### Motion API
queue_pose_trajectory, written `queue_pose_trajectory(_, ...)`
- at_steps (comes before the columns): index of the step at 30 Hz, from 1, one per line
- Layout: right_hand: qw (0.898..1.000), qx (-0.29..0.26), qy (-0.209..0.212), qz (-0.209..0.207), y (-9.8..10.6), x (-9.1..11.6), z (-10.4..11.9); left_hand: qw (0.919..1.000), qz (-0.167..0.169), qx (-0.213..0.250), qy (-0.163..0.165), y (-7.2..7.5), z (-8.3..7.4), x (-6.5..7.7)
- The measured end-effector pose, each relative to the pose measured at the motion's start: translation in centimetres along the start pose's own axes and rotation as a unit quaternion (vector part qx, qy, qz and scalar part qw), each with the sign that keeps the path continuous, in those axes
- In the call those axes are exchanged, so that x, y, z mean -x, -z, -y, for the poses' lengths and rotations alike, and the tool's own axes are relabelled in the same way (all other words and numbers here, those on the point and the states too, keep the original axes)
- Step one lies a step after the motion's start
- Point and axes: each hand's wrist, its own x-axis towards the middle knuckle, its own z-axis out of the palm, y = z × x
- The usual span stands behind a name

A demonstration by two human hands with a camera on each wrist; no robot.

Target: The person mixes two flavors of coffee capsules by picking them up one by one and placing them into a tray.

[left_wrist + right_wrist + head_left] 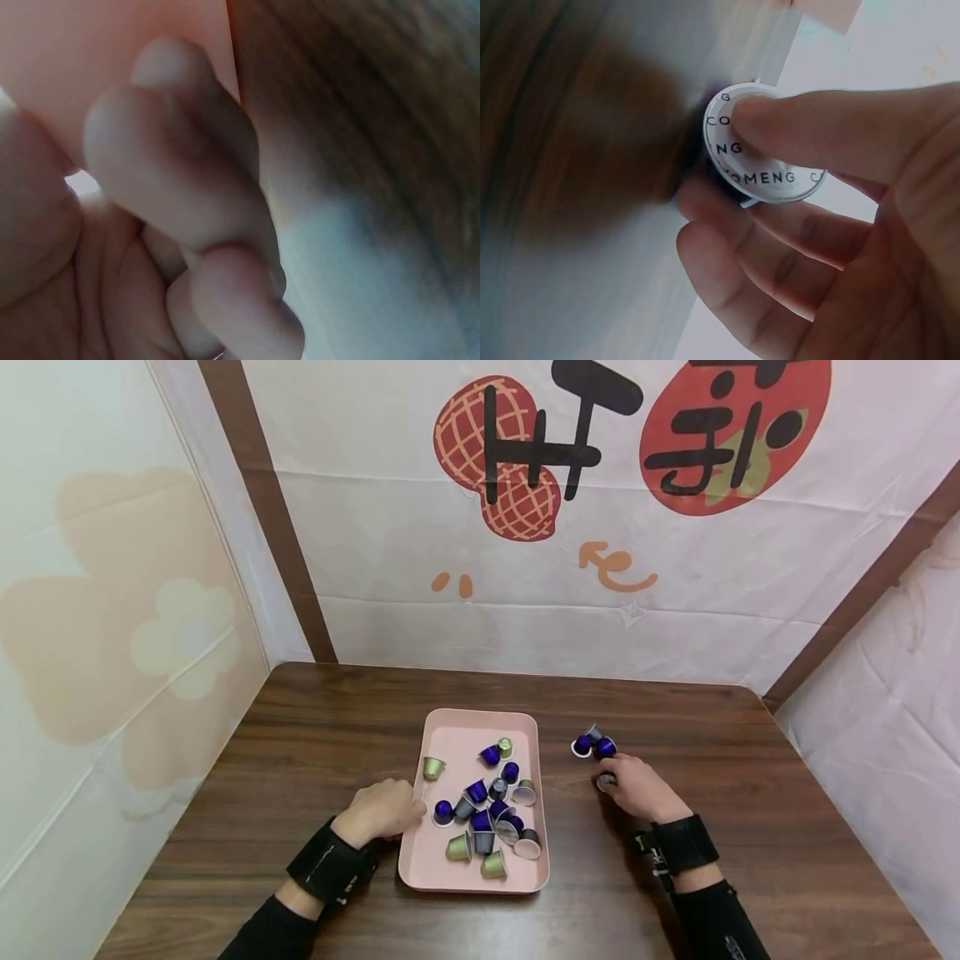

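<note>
At the left rim of a pink tray [442, 881], my left hand [382, 811] has its fingers curled and appears to pinch the rim. In the left wrist view the curled fingers [180, 157] cover the contact. My right hand [637, 787], to the right of the tray, pinches a coffee capsule [731, 154]; its lettered silver lid faces the thumb. Just beyond the fingertips stand two blue capsules [582, 744] and a grey capsule [594, 732], grouped on the table. Several blue, grey and green capsules [458, 847] lie scattered in the tray.
The brown wooden table [337, 718] carries the tray near its middle. A white printed cloth [375, 527] hangs behind the far edge, with further cloths [112, 610] at both sides.
</note>
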Motion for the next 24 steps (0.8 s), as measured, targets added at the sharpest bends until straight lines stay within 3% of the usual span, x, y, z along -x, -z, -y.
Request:
queue_pose_trajectory(9, 0.998, 0.016, 0.051, -0.024, 0.4, -0.5, 3.2, 0.9999, -0.004, 0.006, -0.008, -0.1, 0.0, -0.1)
queue_pose_trajectory(15, 0.998, 0.013, 0.059, -0.016, 1.1, -0.8, 5.1, 0.9999, 0.005, 0.011, -0.007, 0.0, -0.1, -0.1)
queue_pose_trajectory(20, 0.997, 0.023, 0.078, -0.016, 2.4, -2.0, 6.9, 0.9999, 0.007, 0.008, -0.002, 0.0, -0.1, 0.1)
queue_pose_trajectory(24, 0.992, 0.035, 0.121, 0.002, 3.0, -3.5, 9.1, 1.0, 0.003, 0.008, -0.003, 0.0, 0.0, 0.1)
